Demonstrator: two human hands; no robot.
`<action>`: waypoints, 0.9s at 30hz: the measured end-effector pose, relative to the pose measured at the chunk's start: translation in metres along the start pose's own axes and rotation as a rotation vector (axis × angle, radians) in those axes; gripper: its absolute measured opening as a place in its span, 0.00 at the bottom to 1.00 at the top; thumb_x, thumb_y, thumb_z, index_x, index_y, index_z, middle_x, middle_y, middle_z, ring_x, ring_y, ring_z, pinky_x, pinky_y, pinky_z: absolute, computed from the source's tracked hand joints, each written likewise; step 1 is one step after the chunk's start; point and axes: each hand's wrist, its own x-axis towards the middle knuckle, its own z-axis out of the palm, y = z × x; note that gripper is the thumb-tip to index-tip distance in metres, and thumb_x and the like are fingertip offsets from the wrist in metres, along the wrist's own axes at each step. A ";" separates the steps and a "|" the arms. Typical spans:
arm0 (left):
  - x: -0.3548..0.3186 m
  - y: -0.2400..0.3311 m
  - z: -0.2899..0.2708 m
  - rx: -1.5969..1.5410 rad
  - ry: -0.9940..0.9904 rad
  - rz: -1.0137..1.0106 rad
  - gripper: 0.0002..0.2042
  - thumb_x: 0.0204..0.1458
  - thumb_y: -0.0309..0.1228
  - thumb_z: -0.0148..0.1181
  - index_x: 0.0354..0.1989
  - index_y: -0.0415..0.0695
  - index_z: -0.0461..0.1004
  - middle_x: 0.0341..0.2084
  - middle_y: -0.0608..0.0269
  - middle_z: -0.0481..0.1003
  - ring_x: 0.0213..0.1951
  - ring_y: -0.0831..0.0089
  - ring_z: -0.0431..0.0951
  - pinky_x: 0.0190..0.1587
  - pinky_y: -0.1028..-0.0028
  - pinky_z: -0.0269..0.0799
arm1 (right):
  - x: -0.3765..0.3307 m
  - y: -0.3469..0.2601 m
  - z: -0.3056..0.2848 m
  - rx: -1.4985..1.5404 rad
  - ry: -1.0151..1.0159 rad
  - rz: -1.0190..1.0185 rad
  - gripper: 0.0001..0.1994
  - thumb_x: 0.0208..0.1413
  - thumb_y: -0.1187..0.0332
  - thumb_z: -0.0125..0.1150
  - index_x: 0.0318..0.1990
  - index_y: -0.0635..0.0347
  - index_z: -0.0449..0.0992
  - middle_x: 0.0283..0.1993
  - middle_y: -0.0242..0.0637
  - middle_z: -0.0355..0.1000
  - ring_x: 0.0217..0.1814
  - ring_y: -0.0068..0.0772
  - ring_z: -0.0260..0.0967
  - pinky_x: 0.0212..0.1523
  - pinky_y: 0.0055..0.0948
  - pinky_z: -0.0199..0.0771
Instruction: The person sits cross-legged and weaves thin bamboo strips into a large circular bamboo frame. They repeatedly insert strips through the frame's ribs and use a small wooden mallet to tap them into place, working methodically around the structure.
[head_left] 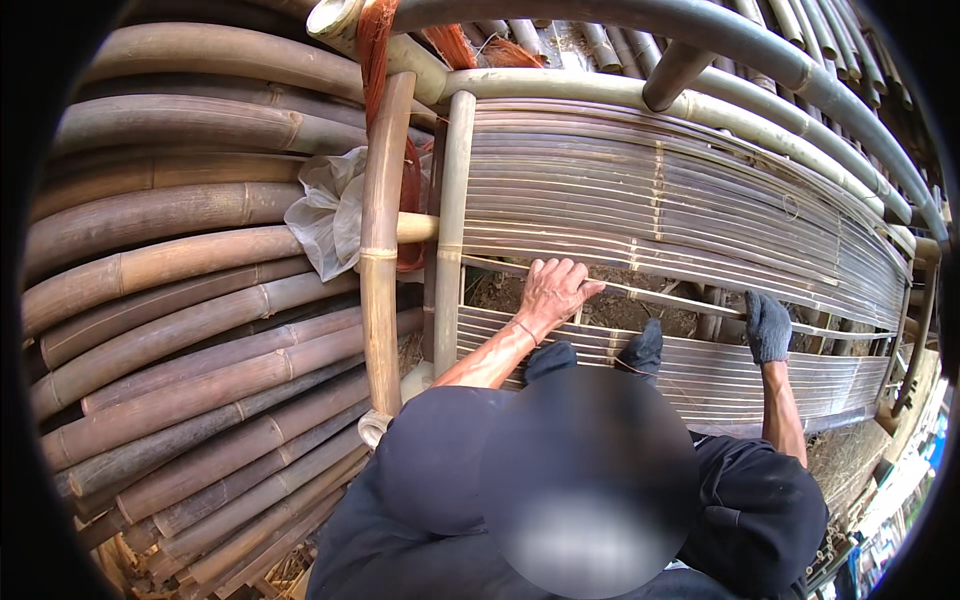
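Left hand (553, 290) is bare, fingers spread flat, pressing down on a loose slat (660, 297) that runs across the gap in the panel (650, 190); grip released, palm on the slat, not wrapped round it. Right hand (767, 326) wears a dark glove, fingers curled over the same slat further to the right; grip looks clenched on the slat, though the underside of the fingers is hidden. The slat lies thin and pale, slanting slightly down to the right, between the upper bank of slats and the lower bank (700, 370), with bare ground and straw showing through the gap under it. 2 dark shapes (645, 348) sit just below the gap between the hands; cannot tell what they are. Panel is bamboo strips laid close side by side, tied with cross bindings. Left edge of panel meets 2 upright poles (380, 240), 1 brown and 1 paler beside it. A crumpled white plastic bag (328, 210) hangs just left of the brown pole, orange cord (375, 40) above it. A stack of thick bamboo (170, 300) fills the left side. A curved bamboo frame (760, 70) arcs over the top right.
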 end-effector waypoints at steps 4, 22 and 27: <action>-0.025 0.025 -0.009 -0.099 -0.206 -0.183 0.21 0.59 0.55 0.54 0.25 0.51 0.73 0.19 0.66 0.72 0.25 0.65 0.76 0.30 0.63 0.65 | -0.013 0.018 0.021 -0.175 -0.121 0.039 0.20 0.67 0.56 0.46 0.31 0.58 0.79 0.30 0.46 0.77 0.31 0.53 0.74 0.34 0.48 0.74; -0.033 0.006 -0.017 -0.208 -0.272 -0.169 0.16 0.58 0.44 0.61 0.24 0.45 0.76 0.20 0.56 0.73 0.24 0.51 0.74 0.27 0.58 0.67 | -0.060 0.092 0.016 -0.245 -0.159 0.273 0.19 0.62 0.56 0.46 0.26 0.53 0.78 0.21 0.42 0.76 0.24 0.50 0.76 0.24 0.48 0.71; -0.045 -0.006 -0.017 -0.089 -0.156 -0.030 0.11 0.53 0.37 0.65 0.41 0.46 0.82 0.51 0.56 0.71 0.54 0.55 0.69 0.55 0.55 0.64 | -0.052 0.076 0.038 -0.190 0.093 0.353 0.16 0.57 0.54 0.57 0.27 0.58 0.77 0.26 0.47 0.76 0.32 0.52 0.75 0.35 0.51 0.72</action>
